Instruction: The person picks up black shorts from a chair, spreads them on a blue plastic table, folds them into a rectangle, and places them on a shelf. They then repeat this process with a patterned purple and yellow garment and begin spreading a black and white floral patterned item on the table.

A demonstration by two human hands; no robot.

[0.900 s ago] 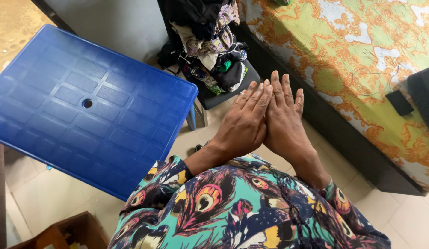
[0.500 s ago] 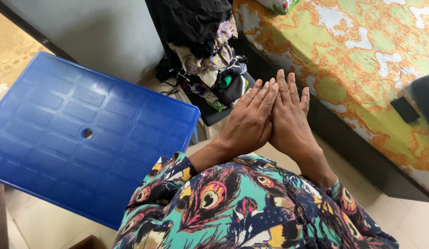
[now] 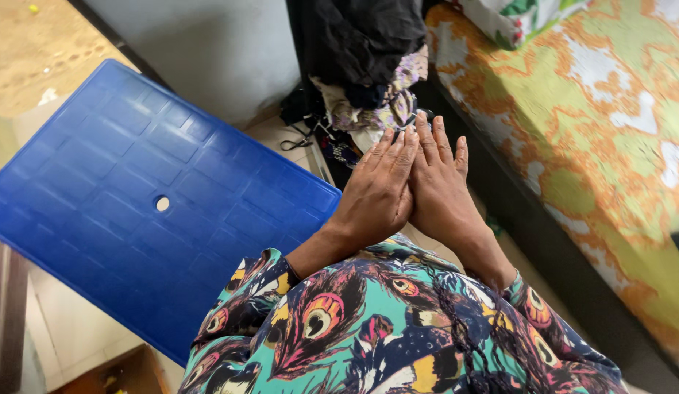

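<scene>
My left hand (image 3: 374,195) and my right hand (image 3: 440,191) are pressed together palm to palm in front of me, fingers straight and pointing away. Neither hand holds anything. They hover above my lap, which is covered by a garment with a peacock-feather print (image 3: 383,321). Just beyond the fingertips is a heap of clothes (image 3: 368,66) on a dark chair. The corner of a blue plastic table (image 3: 135,211) lies just left of my left wrist.
A bed with a green, orange and white patterned sheet (image 3: 595,124) runs along the right, with a dark frame (image 3: 544,248) below it. A grey wall (image 3: 208,44) stands behind the table. Pale floor tiles (image 3: 69,321) and a brown box corner (image 3: 113,376) show at lower left.
The view has shifted, so the table, clothes heap and bed sit differently in the frame. My hands stay pressed together the same way.
</scene>
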